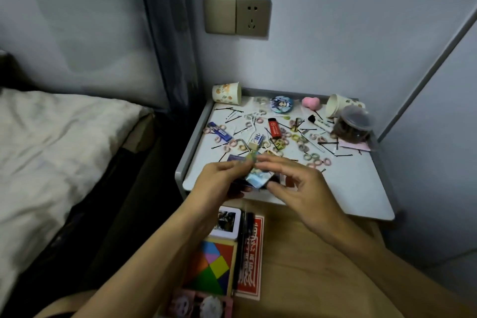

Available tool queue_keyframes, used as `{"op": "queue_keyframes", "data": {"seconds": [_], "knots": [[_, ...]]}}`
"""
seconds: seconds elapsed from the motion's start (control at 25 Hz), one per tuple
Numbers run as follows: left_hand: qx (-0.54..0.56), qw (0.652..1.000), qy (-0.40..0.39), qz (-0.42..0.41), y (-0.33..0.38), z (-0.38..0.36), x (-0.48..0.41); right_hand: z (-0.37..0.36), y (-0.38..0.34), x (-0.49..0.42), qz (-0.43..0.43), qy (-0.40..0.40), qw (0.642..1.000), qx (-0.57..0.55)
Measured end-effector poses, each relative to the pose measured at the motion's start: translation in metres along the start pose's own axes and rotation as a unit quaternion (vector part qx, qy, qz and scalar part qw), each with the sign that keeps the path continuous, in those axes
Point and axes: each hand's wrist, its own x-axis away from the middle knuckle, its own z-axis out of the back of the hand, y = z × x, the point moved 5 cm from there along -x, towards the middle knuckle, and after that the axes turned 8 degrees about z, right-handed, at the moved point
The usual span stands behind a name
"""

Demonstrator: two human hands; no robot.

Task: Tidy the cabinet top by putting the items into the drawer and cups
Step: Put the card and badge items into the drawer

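My left hand (219,181) and my right hand (296,183) both hold a small stack of picture cards (256,177) above the front edge of the white cabinet top (348,183). The top is strewn with small hair ties (313,159), black hairpins (233,115), a red lighter (275,128), a blue box (219,131) and a round badge (281,104). A paper cup (227,93) lies at the back left and another paper cup (340,105) at the back right. Below my hands the open wooden drawer (309,253) holds a colourful tangram (211,266), a red card pack (250,258) and a white tin (227,222).
A clear jar (352,128) of dark hair ties lies tipped at the back right, beside a pink heart-shaped sponge (311,102). A bed (51,150) stands to the left. A wall socket (237,15) is above the cabinet, and a wall closes in on the right.
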Motion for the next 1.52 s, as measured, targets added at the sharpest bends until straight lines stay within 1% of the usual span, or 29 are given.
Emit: {"op": "queue_keyframes", "data": {"seconds": [0.08,0.12,0.16,0.2,0.24,0.28,0.32,0.44,0.52,0.64,0.72,0.84,0.92,0.96,1.04,1.12,1.16,1.24,1.32,1.4,1.52], "knots": [[-0.002,0.999,0.041,-0.009,-0.002,0.011,-0.004,0.012,0.021,-0.002,-0.047,0.050,0.998,0.015],[0.000,0.998,0.055,-0.011,-0.004,0.018,-0.008,0.023,0.038,-0.008,-0.091,0.082,0.991,0.050],[0.000,0.998,0.065,-0.013,-0.005,0.023,-0.012,0.032,0.056,-0.012,-0.140,0.088,0.979,0.117],[0.000,0.997,0.070,-0.014,-0.005,0.027,-0.014,0.037,0.072,-0.015,-0.182,0.064,0.962,0.194],[0.001,0.997,0.072,-0.015,-0.007,0.029,-0.017,0.037,0.087,-0.015,-0.210,0.027,0.946,0.244],[0.000,0.997,0.074,-0.015,-0.007,0.030,-0.019,0.034,0.099,-0.015,-0.222,-0.001,0.938,0.266],[-0.004,0.997,0.076,-0.014,-0.008,0.029,-0.020,0.029,0.104,-0.015,-0.223,-0.013,0.935,0.275],[-0.019,0.996,0.085,-0.009,-0.009,0.027,-0.020,0.021,0.109,-0.014,-0.208,-0.010,0.935,0.286],[-0.025,0.996,0.090,-0.006,-0.008,0.027,-0.020,0.023,0.109,-0.016,-0.221,-0.003,0.933,0.284],[-0.036,0.995,0.091,-0.003,-0.008,0.025,-0.021,0.028,0.106,-0.015,-0.250,0.018,0.937,0.244],[-0.034,0.996,0.087,-0.002,-0.009,0.024,-0.022,0.034,0.102,-0.016,-0.258,0.047,0.946,0.193],[-0.056,0.996,0.076,0.007,-0.010,0.022,-0.022,0.046,0.088,-0.019,-0.250,0.107,0.959,0.078],[-0.088,0.994,0.067,0.007,-0.010,0.021,-0.021,0.050,0.075,-0.020,-0.240,0.116,0.964,-0.020],[-0.112,0.992,0.056,0.005,-0.010,0.021,-0.021,0.048,0.067,-0.021,-0.235,0.104,0.964,-0.067],[-0.171,0.985,0.018,0.000,-0.008,0.017,-0.018,0.037,0.054,-0.021,-0.225,0.033,0.965,-0.128],[-0.219,0.976,-0.019,-0.003,-0.008,0.012,-0.015,0.021,0.047,-0.016,-0.219,-0.047,0.966,-0.132],[-0.233,0.972,-0.029,-0.003,-0.008,0.010,-0.013,0.013,0.045,-0.013,-0.219,-0.070,0.964,-0.134],[-0.247,0.968,-0.031,-0.008,-0.010,0.009,-0.011,0.001,0.044,-0.008,-0.221,-0.087,0.959,-0.156],[-0.252,0.967,-0.021,-0.016,-0.010,0.010,-0.010,-0.007,0.041,-0.004,-0.213,-0.106,0.959,-0.154],[-0.243,0.970,-0.017,-0.022,-0.010,0.012,-0.008,-0.010,0.040,-0.003,-0.212,-0.096,0.959,-0.160],[-0.218,0.975,-0.025,-0.017,-0.009,0.014,-0.005,-0.009,0.040,0.001,-0.246,-0.014,0.944,-0.219]]}}
